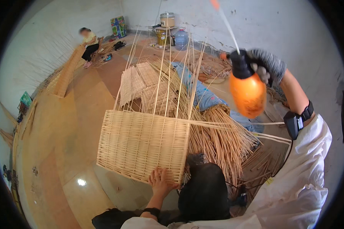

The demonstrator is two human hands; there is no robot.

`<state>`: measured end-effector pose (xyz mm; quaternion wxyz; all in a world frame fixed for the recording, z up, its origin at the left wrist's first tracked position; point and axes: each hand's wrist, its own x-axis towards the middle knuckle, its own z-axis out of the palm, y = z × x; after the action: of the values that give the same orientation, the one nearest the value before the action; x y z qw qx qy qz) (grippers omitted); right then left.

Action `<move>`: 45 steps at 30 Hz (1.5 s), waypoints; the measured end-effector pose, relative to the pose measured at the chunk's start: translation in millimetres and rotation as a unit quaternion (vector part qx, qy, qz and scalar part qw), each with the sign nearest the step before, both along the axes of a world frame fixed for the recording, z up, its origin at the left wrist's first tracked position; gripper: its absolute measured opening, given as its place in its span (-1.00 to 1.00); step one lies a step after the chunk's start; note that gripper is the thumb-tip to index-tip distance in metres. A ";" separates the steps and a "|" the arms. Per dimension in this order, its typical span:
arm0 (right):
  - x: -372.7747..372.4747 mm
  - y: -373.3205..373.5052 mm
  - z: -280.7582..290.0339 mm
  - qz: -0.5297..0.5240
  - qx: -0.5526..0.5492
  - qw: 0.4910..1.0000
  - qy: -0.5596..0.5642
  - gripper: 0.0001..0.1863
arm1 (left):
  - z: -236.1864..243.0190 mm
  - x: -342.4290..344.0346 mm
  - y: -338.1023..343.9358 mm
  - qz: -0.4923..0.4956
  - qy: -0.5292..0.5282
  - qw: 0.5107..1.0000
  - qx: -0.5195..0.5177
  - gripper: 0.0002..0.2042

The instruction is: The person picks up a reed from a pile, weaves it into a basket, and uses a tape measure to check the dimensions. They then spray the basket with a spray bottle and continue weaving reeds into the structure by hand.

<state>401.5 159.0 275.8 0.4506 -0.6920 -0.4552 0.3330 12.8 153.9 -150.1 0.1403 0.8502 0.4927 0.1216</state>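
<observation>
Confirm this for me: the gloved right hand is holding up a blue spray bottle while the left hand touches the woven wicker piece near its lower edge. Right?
Not quite: the head view shows that the spray bottle is orange, not blue. The gloved right hand does hold it up, and the left hand touches the woven wicker piece near its lower edge.

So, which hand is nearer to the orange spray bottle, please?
Right: the gloved right hand holds the spray bottle by its black top; the left hand is well away, low on the woven panel.
</observation>
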 end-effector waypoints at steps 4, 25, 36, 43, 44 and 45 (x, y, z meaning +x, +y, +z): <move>27.2 19.4 -13.7 -0.055 -0.185 0.969 -0.155 -0.59 | -3.3 3.9 1.5 0.007 0.040 0.999 -0.019 -0.02; -2.9 83.7 108.3 -0.003 0.115 0.988 0.107 -0.66 | 96.4 121.4 63.6 0.104 -0.119 0.986 0.049 -0.04; -49.3 104.0 41.5 0.117 -0.147 0.970 0.156 -0.68 | 98.2 112.3 66.0 0.109 -0.105 0.988 0.028 -0.01; -103.1 136.9 61.8 0.160 -0.063 0.967 0.189 -0.74 | 98.3 112.0 65.4 0.110 -0.096 0.989 0.013 -0.04; -109.8 144.9 68.6 0.170 -0.050 0.963 0.205 -0.73 | 97.7 112.3 65.4 0.105 -0.094 0.990 0.013 -0.04; -114.5 153.2 76.8 0.141 -0.024 0.970 0.196 -0.69 | 97.5 112.5 65.2 0.104 -0.087 0.991 0.012 -0.04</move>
<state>287.0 312.2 352.7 0.4631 -0.5523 -0.4429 0.5331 125.3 219.1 -52.5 0.1587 0.7819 0.5631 0.2153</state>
